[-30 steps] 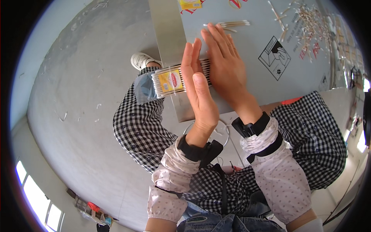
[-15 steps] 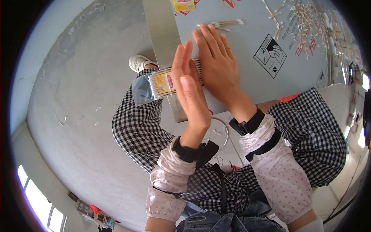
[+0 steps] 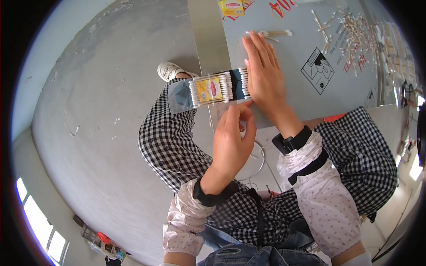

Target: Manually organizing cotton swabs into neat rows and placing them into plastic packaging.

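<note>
A clear plastic sleeve (image 3: pixel 179 95) lies across the table's left edge and overhangs it. Inside sits a bundle of cotton swabs (image 3: pixel 227 86) with a yellow label (image 3: pixel 209 90). Further right, a second row of white swab tips (image 3: pixel 243 83) shows beside my right hand (image 3: pixel 266 82), which lies flat with fingers stretched over the rest of that row. My left hand (image 3: pixel 233 137) is just below the sleeve, its fingers curled together and the fingertips at the sleeve's lower edge near the right hand. Whatever they pinch, if anything, is hidden.
Several loose swabs (image 3: pixel 277 33) lie beyond my right fingertips. A scattered heap of swabs (image 3: pixel 357 35) covers the far right of the grey printed tabletop (image 3: pixel 284 57), with packed bundles (image 3: pixel 397 57) past it. A yellow card (image 3: pixel 231 7) lies at the far edge.
My left hand has left its upright place across the bundle and come down below the sleeve, fingers curling. The labelled bundle is now uncovered. My right hand stays flat. The view has shifted slightly.
</note>
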